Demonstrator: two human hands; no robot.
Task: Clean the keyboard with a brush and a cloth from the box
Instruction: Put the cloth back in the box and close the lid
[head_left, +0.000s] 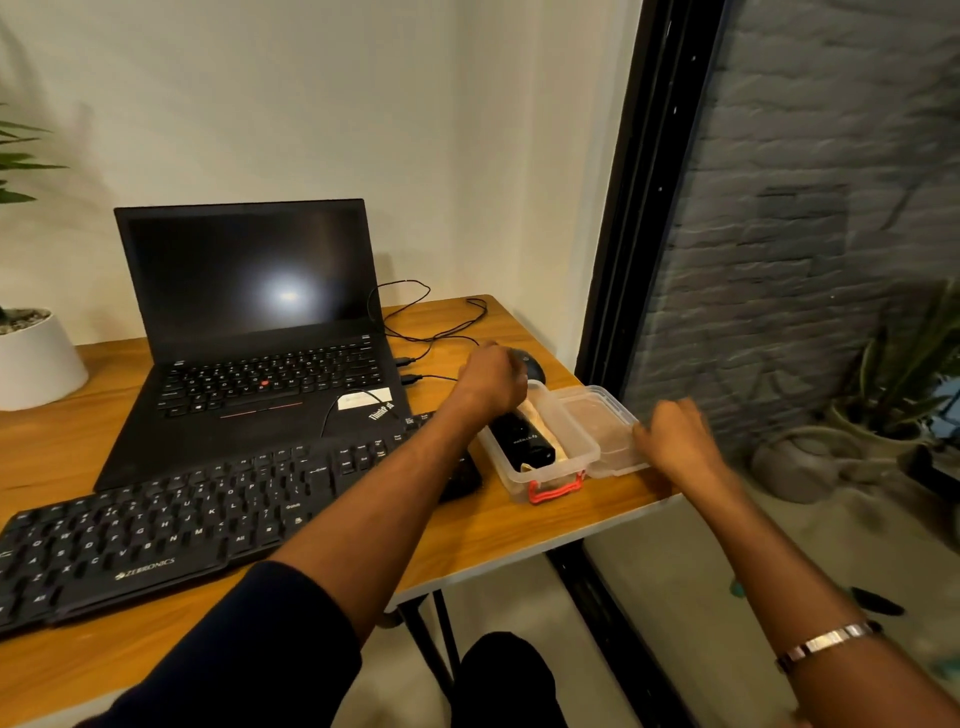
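Note:
The black keyboard (156, 519) lies at the front left of the wooden table (467, 540). To its right stands a clear plastic box (550, 470) with a red latch, open on top. Inside it lies a black cylindrical object (522, 441) on something pale yellow (560, 451). My left hand (491, 376) reaches over the box's far end, its fingers curled round the top of the black object. The clear lid (597, 423) rests flat just right of the box. My right hand (675, 436), blurred, grips the lid's right edge.
An open black laptop (249, 338) stands behind the keyboard, with cables running to a black mouse (532, 368) just beyond the box. A white plant pot (31, 358) sits at the far left. The table's right edge lies under the lid, beside a glass door frame (613, 312).

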